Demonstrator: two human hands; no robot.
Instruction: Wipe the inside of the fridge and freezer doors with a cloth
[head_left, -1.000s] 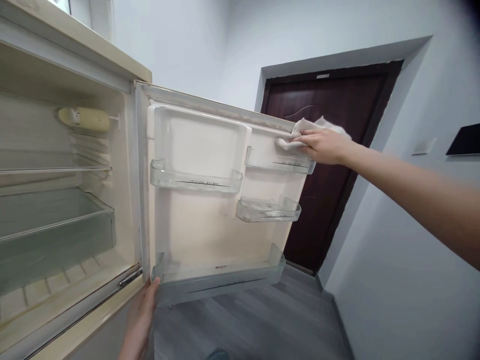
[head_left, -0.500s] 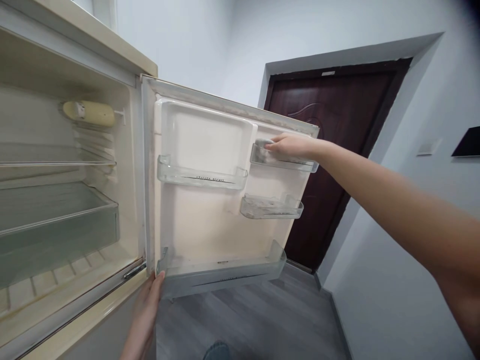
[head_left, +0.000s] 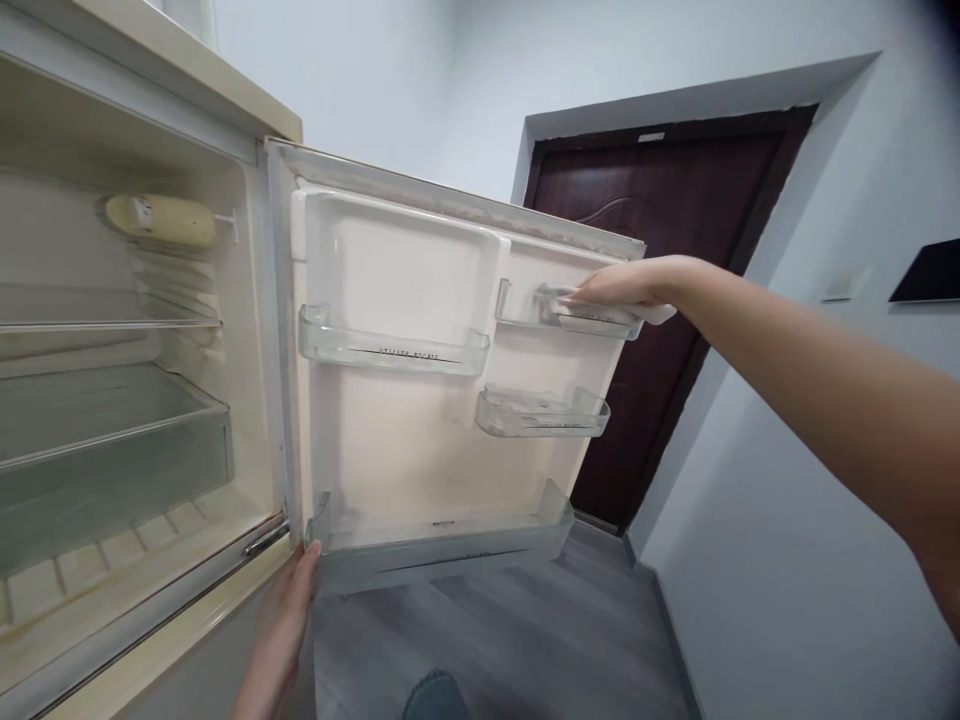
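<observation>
The fridge door (head_left: 405,440) stands open in front of me, its inner side facing me with clear plastic bins. My right hand (head_left: 626,285) reaches into the small top-right door bin (head_left: 525,312), fingers pressed together over a white cloth (head_left: 658,314) that shows at the bin's right end. My left hand (head_left: 281,625) rests flat against the door's lower left corner, beside the long bottom bin (head_left: 442,555), fingers stretched out. A wider bin (head_left: 390,350) and a small middle bin (head_left: 541,415) hang empty.
The fridge interior (head_left: 112,420) at left has glass shelves and a drawer. A dark brown room door (head_left: 675,200) stands behind the fridge door. Grey wall at right carries a switch (head_left: 836,290) and a dark panel (head_left: 926,272). Grey floor (head_left: 510,640) lies below.
My right hand moved with the cloth from the door's top right edge down into the small top bin. My left hand stayed at the lower corner.
</observation>
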